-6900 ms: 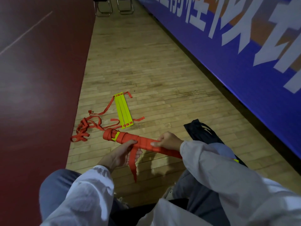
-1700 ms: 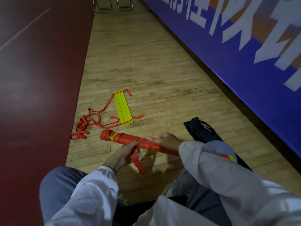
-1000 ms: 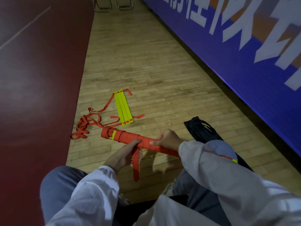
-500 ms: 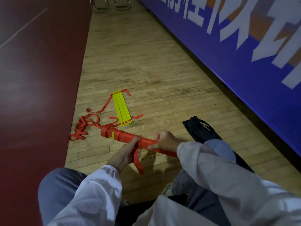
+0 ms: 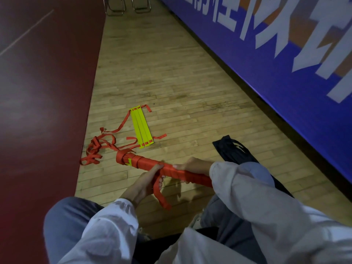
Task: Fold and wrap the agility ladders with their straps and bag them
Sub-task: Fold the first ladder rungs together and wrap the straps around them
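Note:
A folded ladder bundle [image 5: 144, 163], wound in red strap with a bit of yellow showing, lies across my lap above the floor. My left hand [image 5: 146, 181] pinches the loose red strap end [image 5: 161, 197], which hangs down under the bundle. My right hand [image 5: 192, 166] grips the bundle near its middle. Its right end is hidden by my sleeve. A second ladder [image 5: 141, 128], yellow rungs stacked flat, lies on the wooden floor, with its red straps [image 5: 99, 147] in a loose tangle to the left. A dark bag [image 5: 236, 153] lies on the floor by my right knee.
A blue banner wall [image 5: 266, 60] runs along the right. Dark red court flooring [image 5: 38, 111] borders the wood strip on the left. Metal chair legs [image 5: 126, 6] stand at the far end. My knees take up the bottom of the view.
The strap end swung from hanging straight to a curled loop under my left hand as the bundle turned slightly. Both hands stay in place on the bundle.

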